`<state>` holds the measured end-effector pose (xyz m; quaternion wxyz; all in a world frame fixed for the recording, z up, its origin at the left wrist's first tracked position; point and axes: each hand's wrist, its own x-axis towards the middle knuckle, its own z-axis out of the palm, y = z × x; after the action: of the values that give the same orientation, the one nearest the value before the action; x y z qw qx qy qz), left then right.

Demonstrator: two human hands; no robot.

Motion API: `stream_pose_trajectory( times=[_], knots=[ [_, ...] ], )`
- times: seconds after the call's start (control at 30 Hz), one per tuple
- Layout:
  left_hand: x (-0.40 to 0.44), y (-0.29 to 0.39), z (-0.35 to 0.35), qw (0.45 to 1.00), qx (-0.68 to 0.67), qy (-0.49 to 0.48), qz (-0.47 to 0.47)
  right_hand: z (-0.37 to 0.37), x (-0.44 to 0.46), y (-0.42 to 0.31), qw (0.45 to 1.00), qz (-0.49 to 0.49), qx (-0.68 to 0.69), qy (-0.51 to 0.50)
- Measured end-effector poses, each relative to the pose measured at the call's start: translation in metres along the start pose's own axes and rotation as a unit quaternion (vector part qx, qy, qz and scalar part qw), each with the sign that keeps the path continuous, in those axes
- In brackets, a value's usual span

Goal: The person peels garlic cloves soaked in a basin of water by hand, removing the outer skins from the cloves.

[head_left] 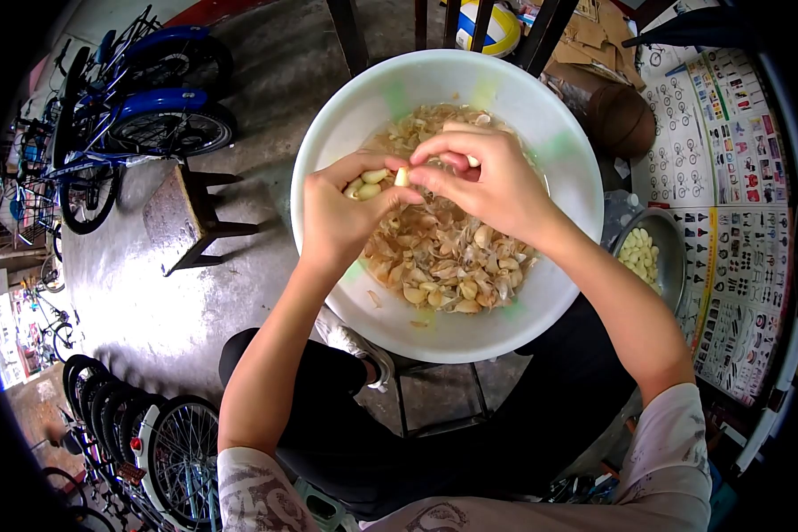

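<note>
Above a large white basin [328, 106], my two hands meet fingertip to fingertip. My left hand [341, 199] is closed, pinching a pale garlic clove [402, 177] between thumb and forefinger, with several more peeled cloves [369, 184] held in its palm. My right hand [488, 173] is closed too, its thumb and forefinger at the same clove. Another pale piece shows among the right hand's curled fingers. Below, unpeeled garlic cloves and loose skins [452, 257] lie in water in the basin.
A metal bowl [674, 257] of peeled cloves [638, 255] stands right of the basin. Further right is a printed poster sheet [727, 222]. A basketball [622, 121] and a volleyball [496, 31] lie behind. To the left are a wooden stool [173, 217] and bicycles [164, 115].
</note>
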<state>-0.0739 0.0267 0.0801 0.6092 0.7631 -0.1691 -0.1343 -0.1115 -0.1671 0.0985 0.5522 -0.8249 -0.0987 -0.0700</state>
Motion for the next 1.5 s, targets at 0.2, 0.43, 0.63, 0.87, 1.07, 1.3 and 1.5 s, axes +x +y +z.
stream_pose_trajectory(
  times=[0.2,0.43,0.63,0.87,1.07,1.3,1.5],
  knots=[
    [-0.002,0.006,0.002,0.981,0.149,0.002,0.122,0.002,-0.004,0.001,0.993,0.111,-0.009,-0.027],
    [-0.001,0.001,0.001,0.968,0.168,0.002,0.188,0.003,-0.002,0.005,0.992,0.104,0.016,-0.069],
    [-0.001,0.008,-0.005,0.989,-0.105,0.017,-0.100,0.000,0.000,0.010,0.989,0.080,0.080,-0.093],
    [0.004,0.003,-0.012,0.887,-0.390,-0.004,-0.247,-0.014,0.006,0.012,0.980,0.119,0.091,-0.132],
    [0.002,-0.003,-0.006,0.931,-0.268,-0.022,-0.246,-0.015,0.010,0.010,0.962,0.180,0.189,-0.079],
    [0.000,-0.006,0.003,0.992,-0.023,-0.057,-0.112,-0.023,0.012,0.011,0.902,0.227,0.364,-0.056],
    [0.000,-0.001,0.006,0.993,0.122,-0.008,-0.007,-0.026,0.012,0.009,0.875,0.218,0.422,-0.097]
  ],
)
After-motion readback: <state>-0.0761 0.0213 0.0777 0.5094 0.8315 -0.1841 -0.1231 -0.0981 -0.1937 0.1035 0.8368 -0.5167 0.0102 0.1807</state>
